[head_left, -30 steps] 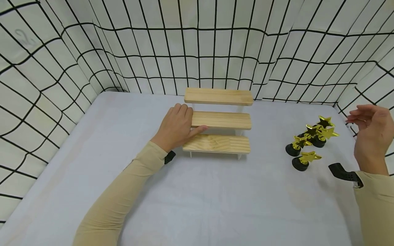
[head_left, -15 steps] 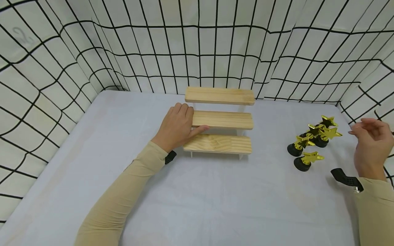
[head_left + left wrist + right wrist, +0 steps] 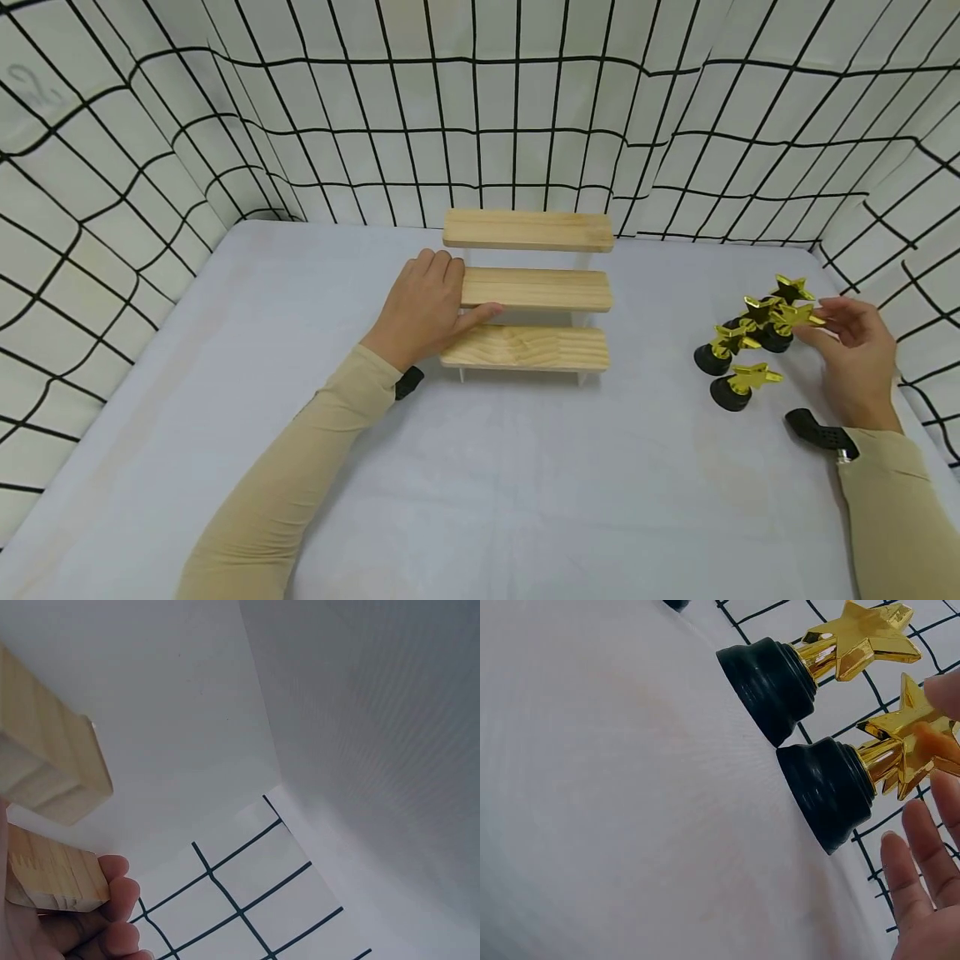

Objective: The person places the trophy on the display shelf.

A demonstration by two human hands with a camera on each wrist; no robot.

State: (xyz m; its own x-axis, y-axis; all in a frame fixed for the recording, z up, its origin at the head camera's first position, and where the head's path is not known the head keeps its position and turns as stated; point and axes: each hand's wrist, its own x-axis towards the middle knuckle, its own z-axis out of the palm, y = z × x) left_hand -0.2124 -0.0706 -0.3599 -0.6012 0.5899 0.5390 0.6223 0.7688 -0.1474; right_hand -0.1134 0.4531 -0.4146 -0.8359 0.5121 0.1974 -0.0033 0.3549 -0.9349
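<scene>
Steadying the wooden shelf (image 3: 528, 287) ahead, my left hand (image 3: 423, 304) grips its middle tier (image 3: 547, 289). My right hand (image 3: 858, 358)'s at the rightmost gold trophy (image 3: 787, 322), can't tell if pinching; best take its star (image 3: 797, 317) squarely, not nudging the other trophies (image 3: 741, 384).

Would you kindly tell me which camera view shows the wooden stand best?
The head view, since it shows all three tiers of the wooden stand together, with the left hand covering the middle tier's left end. The left wrist view shows only two board ends, up close; the right wrist view shows none of the stand.
</scene>
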